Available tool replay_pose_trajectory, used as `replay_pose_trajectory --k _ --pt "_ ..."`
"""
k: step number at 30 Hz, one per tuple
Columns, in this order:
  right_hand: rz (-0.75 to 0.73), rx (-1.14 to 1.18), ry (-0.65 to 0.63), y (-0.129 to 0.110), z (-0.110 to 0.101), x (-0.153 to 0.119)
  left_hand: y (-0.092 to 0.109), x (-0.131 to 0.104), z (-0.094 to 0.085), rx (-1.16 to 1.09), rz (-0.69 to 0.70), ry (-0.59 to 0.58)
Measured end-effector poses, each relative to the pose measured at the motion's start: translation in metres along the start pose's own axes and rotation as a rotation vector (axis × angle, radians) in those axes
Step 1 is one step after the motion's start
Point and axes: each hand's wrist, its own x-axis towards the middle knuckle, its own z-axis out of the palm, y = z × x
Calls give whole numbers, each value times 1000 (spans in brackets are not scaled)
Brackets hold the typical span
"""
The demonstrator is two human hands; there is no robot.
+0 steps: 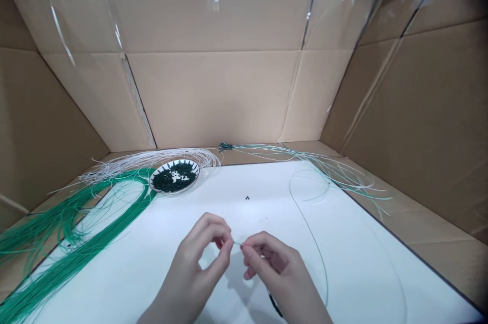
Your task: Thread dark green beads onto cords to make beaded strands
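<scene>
Over the middle of the white board, my left hand (208,258) pinches a thin green cord (237,243) between thumb and index finger. A short stretch of it spans the small gap to my right hand (272,260), whose thumb and index fingertips are pressed together at its other side. A tiny dark spot shows at the right fingertips; whether it is a bead I cannot tell. Beneath the right hand a dark, thick strand (274,304) shows in part. Beyond both hands lie a few tiny dark beads (247,197) in a cluster.
A patterned plate (153,186) of dark beads stands at the back left. Beside it lie bundles of green cord (102,243) and white cord (152,155). Finished-looking beaded strands (267,150) lie back right. A loose pale green cord (310,230) curves across the board. Cardboard walls (221,95) enclose everything.
</scene>
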Motion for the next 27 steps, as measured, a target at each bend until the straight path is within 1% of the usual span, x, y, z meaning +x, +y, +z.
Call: replay_pose_trajectory --k 2,3,5,8,10,13,17,24,27 --pt "-48 -16 120 -1 -13 4 -5 24 7 82 -47 -110" --pt "-59 -20 164 0 -22 6 -12 37 12 125 -67 -147" --pt "-64 -22 237 3 -41 10 -32 64 27 194 -99 -154" --pt "-57 -16 297 9 -66 14 -67 95 53 277 -78 -195" --pt "-54 -13 297 13 -77 15 -83 108 67 309 -37 -229" --pt "-61 -6 277 16 -85 15 -96 118 79 340 3 -234" --pt "-80 10 290 20 -88 16 -102 123 81 342 14 -234" --pt "-111 7 272 27 -89 25 -99 124 80 283 -12 -262" --pt "-120 -15 263 26 -86 28 -95 124 75 247 -39 -254"
